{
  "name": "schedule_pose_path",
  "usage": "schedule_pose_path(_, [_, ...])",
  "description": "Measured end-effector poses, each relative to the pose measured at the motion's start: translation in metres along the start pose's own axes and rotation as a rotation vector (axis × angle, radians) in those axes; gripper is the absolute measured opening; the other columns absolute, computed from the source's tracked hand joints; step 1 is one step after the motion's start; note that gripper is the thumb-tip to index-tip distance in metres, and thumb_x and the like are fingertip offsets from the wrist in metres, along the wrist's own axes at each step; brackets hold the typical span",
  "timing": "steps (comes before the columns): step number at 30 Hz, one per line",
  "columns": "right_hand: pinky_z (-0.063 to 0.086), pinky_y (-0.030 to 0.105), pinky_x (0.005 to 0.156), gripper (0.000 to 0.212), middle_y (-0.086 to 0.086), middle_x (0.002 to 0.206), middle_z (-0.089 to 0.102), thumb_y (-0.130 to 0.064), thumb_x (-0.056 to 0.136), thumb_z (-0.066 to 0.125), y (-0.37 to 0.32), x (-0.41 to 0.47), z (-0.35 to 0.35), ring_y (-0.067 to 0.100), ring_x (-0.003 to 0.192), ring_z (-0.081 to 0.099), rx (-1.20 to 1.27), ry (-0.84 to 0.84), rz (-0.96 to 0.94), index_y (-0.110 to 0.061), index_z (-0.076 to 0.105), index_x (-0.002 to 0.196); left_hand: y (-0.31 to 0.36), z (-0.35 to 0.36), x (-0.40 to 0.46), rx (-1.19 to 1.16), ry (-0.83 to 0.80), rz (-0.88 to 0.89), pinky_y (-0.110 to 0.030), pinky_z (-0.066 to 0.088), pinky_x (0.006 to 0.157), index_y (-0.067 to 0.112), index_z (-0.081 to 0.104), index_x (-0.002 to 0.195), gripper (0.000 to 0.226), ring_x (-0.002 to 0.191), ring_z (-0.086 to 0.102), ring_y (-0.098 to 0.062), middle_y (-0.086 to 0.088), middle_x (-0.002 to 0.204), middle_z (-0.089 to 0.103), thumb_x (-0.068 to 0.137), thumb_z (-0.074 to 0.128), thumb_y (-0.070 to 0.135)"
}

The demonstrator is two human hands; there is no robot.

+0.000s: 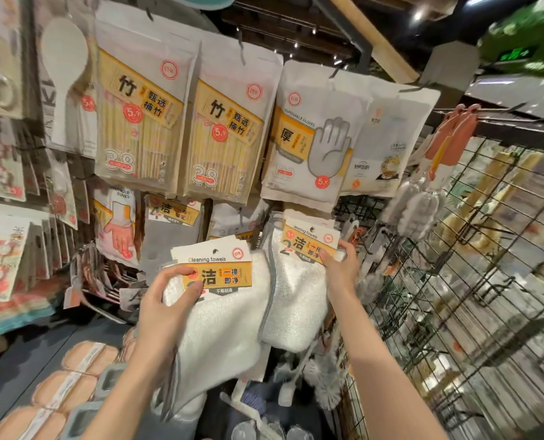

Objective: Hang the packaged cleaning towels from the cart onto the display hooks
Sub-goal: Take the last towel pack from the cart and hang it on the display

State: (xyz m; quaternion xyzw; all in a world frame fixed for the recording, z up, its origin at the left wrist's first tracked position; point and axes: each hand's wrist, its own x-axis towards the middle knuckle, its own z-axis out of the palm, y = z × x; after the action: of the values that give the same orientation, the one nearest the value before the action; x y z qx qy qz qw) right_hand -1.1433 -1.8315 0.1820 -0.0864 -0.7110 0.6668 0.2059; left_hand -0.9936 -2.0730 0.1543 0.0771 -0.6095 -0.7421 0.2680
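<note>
My left hand (166, 300) grips a pack of white cleaning towels (223, 319) by its orange-and-white card header, held up in front of the display. To its right my right hand (338, 271) pinches the card of a second pack of white cleaning towels (296, 293), which hangs at the display with more of the same behind it. The hook that bears it is hidden by the packs above. The two packs touch side by side. The cart itself is not clearly in view.
Above hang bamboo-stick bags (143, 122), a second such bag (226, 134) and disposable-glove packs (311, 138). A black wire grid panel (454, 281) with brushes stands on the right. Sponges (70, 382) lie at the lower left. More hanging packs fill the left side.
</note>
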Motion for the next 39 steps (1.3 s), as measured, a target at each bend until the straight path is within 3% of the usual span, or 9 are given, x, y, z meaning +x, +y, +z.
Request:
schedule_pose_path(5, [0.047,0.034,0.092,0.043,0.001,0.120,0.052,0.005,0.082,0.064,0.006,0.013,0.008,0.017,0.109,0.053,-0.052,0.008,-0.083,-0.018,0.047,0.114,0.000,0.005,0.007,-0.017,0.002,-0.007,-0.023,0.047,0.072,0.027,0.065,0.087,0.019,0.096,0.064,-0.021,0.011,0.102,0.067,0.083,0.068,0.009])
schedule_pose_path(11, [0.035,0.029,0.100,0.023,0.006,0.118,0.053,-0.002,0.084,0.064,0.016,0.030,0.022,0.017,0.112,0.048,-0.210,0.020,-0.167,-0.020,0.060,0.097,-0.003,0.011,0.013,-0.016,0.005,-0.013,-0.024,0.047,0.072,0.029,0.065,0.086,0.021,0.099,0.064,-0.023,0.006,0.106,0.067,0.083,0.069,0.009])
schedule_pose_path(16, [0.028,0.015,0.078,0.023,0.011,0.117,0.051,-0.002,0.087,0.061,0.015,0.039,0.033,0.010,0.095,0.042,-0.325,0.066,-0.170,-0.014,0.064,0.106,-0.004,0.013,0.017,-0.005,0.019,0.011,-0.014,0.049,0.064,0.021,0.065,0.090,0.019,0.096,0.063,-0.020,0.007,0.103,0.066,0.082,0.068,0.004])
schedule_pose_path(21, [0.028,0.016,0.082,0.025,0.011,0.117,0.046,-0.001,0.088,0.058,0.013,0.043,0.037,0.015,0.099,0.045,-0.361,0.060,-0.165,-0.013,0.063,0.109,-0.002,0.014,0.018,-0.024,0.023,0.009,-0.009,0.048,0.061,0.021,0.066,0.090,0.019,0.093,0.063,-0.016,0.012,0.100,0.066,0.082,0.068,0.004])
schedule_pose_path(28, [0.034,0.024,0.079,0.030,0.007,0.126,0.043,-0.014,0.089,0.060,0.007,0.033,0.031,0.013,0.094,0.044,-0.459,0.029,-0.185,-0.021,0.059,0.119,-0.003,0.013,0.015,-0.059,-0.002,-0.022,-0.023,0.049,0.068,0.029,0.066,0.087,0.025,0.096,0.063,-0.026,0.003,0.105,0.066,0.085,0.063,0.004])
schedule_pose_path(31, [0.038,0.033,0.091,0.041,0.007,0.142,0.033,-0.029,0.087,0.064,0.005,0.021,0.026,0.021,0.116,0.043,-0.536,-0.026,-0.211,-0.020,0.056,0.127,-0.003,0.012,0.012,-0.076,-0.030,-0.029,-0.027,0.048,0.068,0.028,0.066,0.089,0.026,0.098,0.063,-0.031,0.001,0.106,0.067,0.084,0.064,0.002])
schedule_pose_path(33, [0.033,0.042,0.102,0.046,0.006,0.150,0.023,-0.041,0.087,0.061,0.005,0.012,0.022,0.027,0.134,0.028,-0.627,-0.055,-0.256,-0.023,0.056,0.129,-0.002,0.012,0.010,-0.075,-0.039,-0.015,-0.023,0.050,0.065,0.028,0.066,0.090,0.028,0.098,0.064,-0.030,0.001,0.106,0.067,0.084,0.064,0.001])
schedule_pose_path(36, [0.024,0.050,0.109,0.038,0.003,0.156,0.007,-0.044,0.090,0.054,0.005,-0.008,0.018,0.028,0.143,0.007,-0.691,-0.060,-0.301,-0.026,0.060,0.123,-0.003,0.011,0.006,-0.082,-0.032,0.003,-0.019,0.052,0.066,0.026,0.066,0.095,0.030,0.103,0.063,-0.026,0.002,0.110,0.066,0.084,0.064,-0.001])
schedule_pose_path(39, [0.013,0.043,0.114,0.030,-0.002,0.157,0.003,-0.039,0.095,0.048,0.002,-0.033,0.019,0.022,0.145,-0.001,-0.645,-0.158,-0.373,-0.025,0.062,0.118,-0.001,0.010,0.000,-0.075,-0.036,0.038,-0.025,0.051,0.080,0.031,0.065,0.102,0.036,0.107,0.061,-0.019,0.005,0.114,0.064,0.084,0.065,0.001])
